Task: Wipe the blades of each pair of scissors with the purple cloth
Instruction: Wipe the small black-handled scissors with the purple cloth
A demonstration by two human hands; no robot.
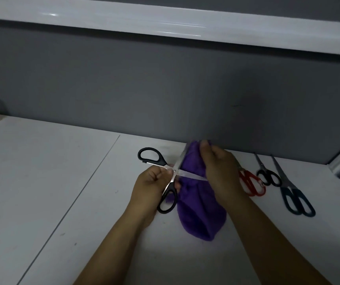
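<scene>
Pale white tabletop (62,171) runs back to a grey wall panel (165,89) topped by a glossy white ledge (165,21). A thin seam (76,198) crosses the surface at a slant, well to the outside of the left hand (151,182).

That left hand is curled round a pair of black-handled steel scissors (168,191), pinching them near the pivot. The scissors are spread wide: one handle loop sticks out beyond the knuckles, the other hangs toward the wrist. One blade points up toward the wall and the other reaches across toward the right hand (220,171).

The right hand grips a soft purple cloth (200,214), its fingertips bunching the fabric at the tip of the upward blade. The rest of the cloth hangs between the two hands and ends just over the table.

Outside the right hand lie three more pairs, side by side. Red-handled scissors (251,183) are just beside the wrist, partly hidden by it. Small black-handled scissors (268,177) come next, and long dark-teal-handled scissors (286,183) lie farthest out. Past these the table ends at a corner against the wall. Bare tabletop stretches broadly outside the left hand and toward the person below both forearms.
</scene>
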